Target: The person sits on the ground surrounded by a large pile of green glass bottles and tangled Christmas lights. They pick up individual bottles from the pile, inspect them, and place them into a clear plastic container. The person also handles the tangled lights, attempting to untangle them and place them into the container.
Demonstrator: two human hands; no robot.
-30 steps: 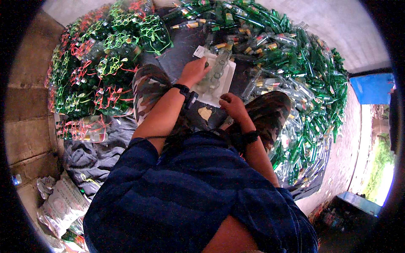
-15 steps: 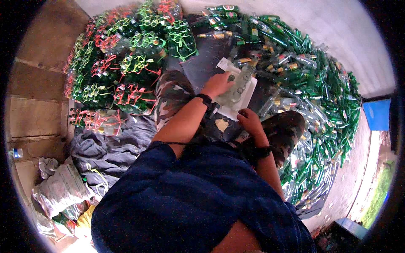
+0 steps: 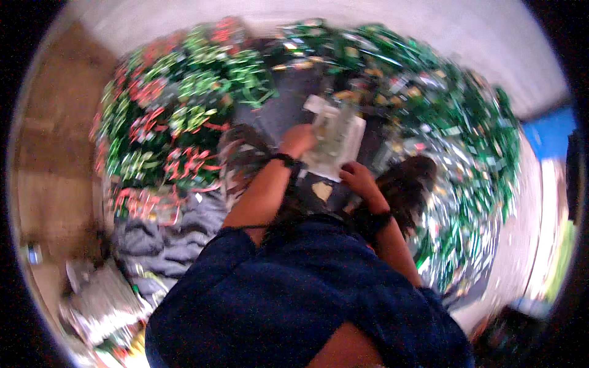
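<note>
A white tray (image 3: 352,141) lies on the dark floor between my knees, with several clear glass bottles (image 3: 331,142) on it. My left hand (image 3: 299,141) is at the tray's left side, beside the bottles. Blur smears its fingers, so its grip cannot be told. My right hand (image 3: 361,182) is at the tray's near right corner with its fingers curled together. Whatever it may hold is hidden. A small pale yellowish piece (image 3: 322,190) lies on the floor just nearer than the tray.
Bundles of bottles tied with red and green strips (image 3: 178,116) stand at the left. A large heap of loose green and clear bottles (image 3: 454,141) curves round the right and back. Grey cloth (image 3: 165,239) and a pale sack (image 3: 104,300) lie at the near left.
The whole view has shifted and blurred with head motion. My left hand has drawn back from over the bottles toward the tray's left edge. My right hand stays by the near corner.
</note>
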